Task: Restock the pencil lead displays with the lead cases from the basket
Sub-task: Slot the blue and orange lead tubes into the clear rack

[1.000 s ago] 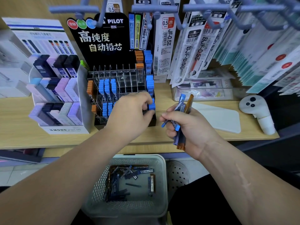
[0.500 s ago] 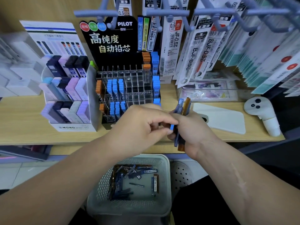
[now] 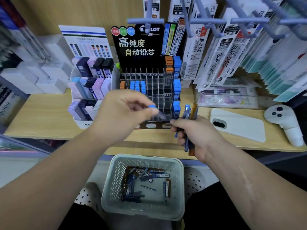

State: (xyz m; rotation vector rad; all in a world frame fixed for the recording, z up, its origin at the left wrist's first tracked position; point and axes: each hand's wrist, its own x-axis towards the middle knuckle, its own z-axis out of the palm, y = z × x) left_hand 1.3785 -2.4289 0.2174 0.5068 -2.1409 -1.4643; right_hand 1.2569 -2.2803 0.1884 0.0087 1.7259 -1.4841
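Wooden shelf (image 3: 41, 117): runs the full width of the view and carries all the displays.

Hanging refill packs (image 3: 221, 52): rows on grey pegs at upper right, overhanging the shelf.

Pilot lead display (image 3: 139, 45): black header card over tiers of clear compartments, centre of the shelf. Blue-capped cases fill the right-hand column and some left-hand slots. Orange-capped cases sit at the far left and upper right. Most middle compartments show clear.

Mono lead display (image 3: 89, 90): stands touching the left side of the Pilot unit, stocked with pastel and dark cases in three tiers.

Basket (image 3: 109, 188): pale perforated plastic, below the shelf edge and near the person's lap. Loose lead cases (image 3: 144, 176), blue and amber, lie scattered on its floor.

Left hand (image 3: 119, 117): raised in front of the Pilot compartments, fingers pinching one blue-capped lead case (image 3: 152, 107). The case is motion-blurred and tilted, cap uppermost. It is not in any slot.

Right hand (image 3: 199, 135): just right of the display's front edge, fingers curled round a bundle of lead cases (image 3: 191, 112), blue and amber, held roughly upright.

White phone (image 3: 239, 128): face down on the shelf, right of the hands.

White handheld controller (image 3: 282, 120): at the shelf's far right.
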